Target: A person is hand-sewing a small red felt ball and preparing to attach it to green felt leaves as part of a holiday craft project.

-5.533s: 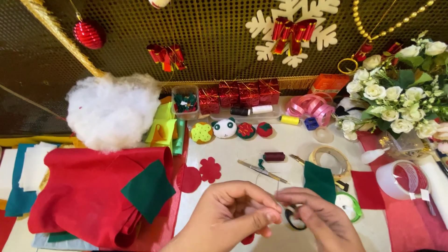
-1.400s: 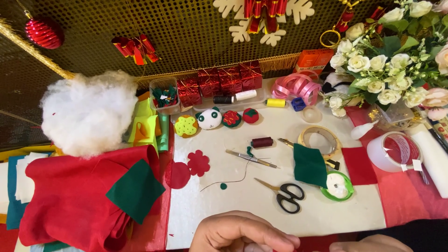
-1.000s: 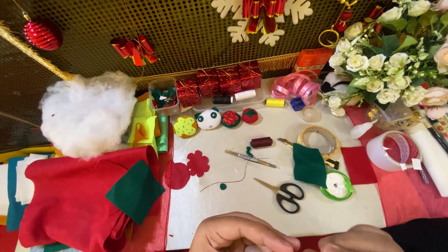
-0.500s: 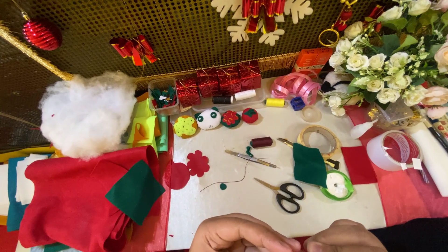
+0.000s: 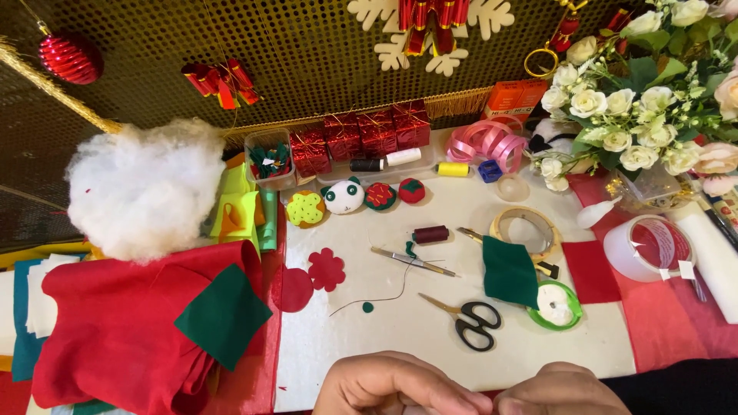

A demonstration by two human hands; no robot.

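My left hand (image 5: 392,384) and my right hand (image 5: 561,388) sit at the bottom edge of the view, knuckles up, with their fingertips pressed together over the near edge of the white work mat (image 5: 400,338). Anything pinched between the fingers is hidden. Just beyond them lie black-handled scissors (image 5: 469,319), a dark thread with a small green felt dot (image 5: 369,306), a red felt flower (image 5: 326,269) and a red felt circle (image 5: 294,289). A folded green felt piece (image 5: 509,270) lies to the right of the scissors.
A pile of red felt (image 5: 115,330) topped by a green square (image 5: 223,315) fills the left, with white stuffing (image 5: 142,188) behind it. Thread spools, small stuffed ornaments (image 5: 343,196), red gift boxes (image 5: 361,134), pink ribbon (image 5: 488,142), tape roll (image 5: 642,246) and white flowers (image 5: 615,115) crowd the back and right.
My right hand has come up into view and moved left until it meets my left hand. The things on the table have not moved.
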